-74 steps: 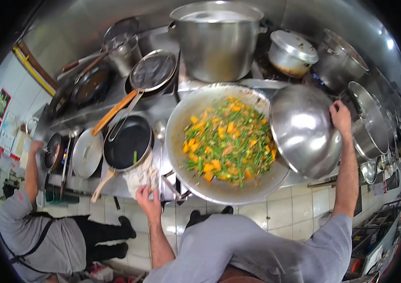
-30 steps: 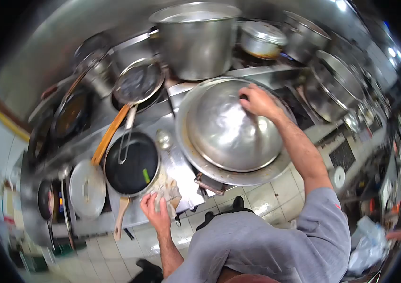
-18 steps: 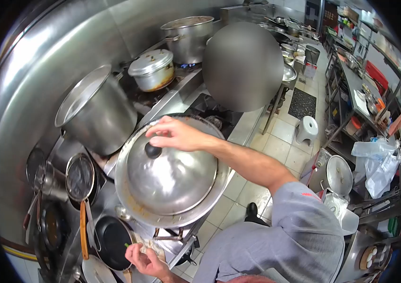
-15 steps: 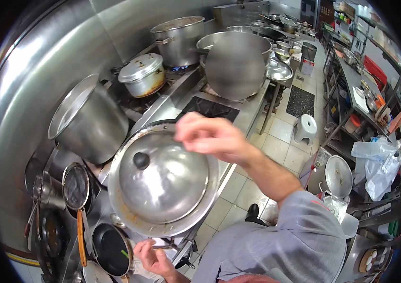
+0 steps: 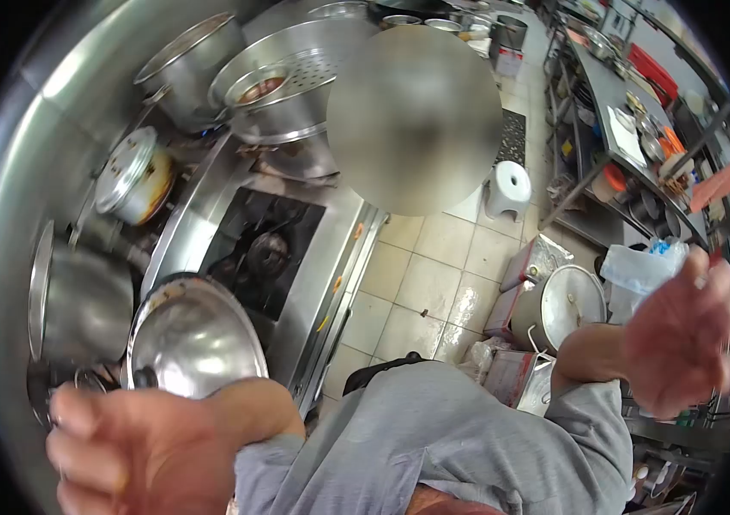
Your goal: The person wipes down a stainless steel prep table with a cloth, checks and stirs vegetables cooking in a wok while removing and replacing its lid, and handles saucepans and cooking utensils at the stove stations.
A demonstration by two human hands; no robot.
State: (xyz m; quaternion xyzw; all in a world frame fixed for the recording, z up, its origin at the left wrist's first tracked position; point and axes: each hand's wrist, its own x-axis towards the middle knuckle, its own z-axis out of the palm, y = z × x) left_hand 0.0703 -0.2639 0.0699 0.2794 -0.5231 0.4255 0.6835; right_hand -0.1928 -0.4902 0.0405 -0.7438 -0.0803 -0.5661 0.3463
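Observation:
My left hand (image 5: 138,451) is raised at the lower left, close to the camera, its fingers loosely bent and apart, holding nothing visible. Behind it in view sits a domed metal lid (image 5: 198,339) with a black knob (image 5: 144,377), inside a wide pan on the stove; the hand covers their lower part. Far out to the right is my right hand (image 5: 682,339), palm showing and fingers half curled, with nothing visible in it. It overlaps a white plastic bag (image 5: 644,275) in view; whether they touch I cannot tell.
Beside the lid is a burner (image 5: 266,257). Large pots, including a lidded pot (image 5: 138,176) and a perforated steamer (image 5: 309,73), line the back. A white stool (image 5: 509,190) and a lidded pot (image 5: 571,309) stand on the tiled floor. A blurred disc hides part of the aisle.
The view has swung right. My right hand has moved from above the lid far out to the right. My left hand has risen from beside the pan and now looms larger at the lower left.

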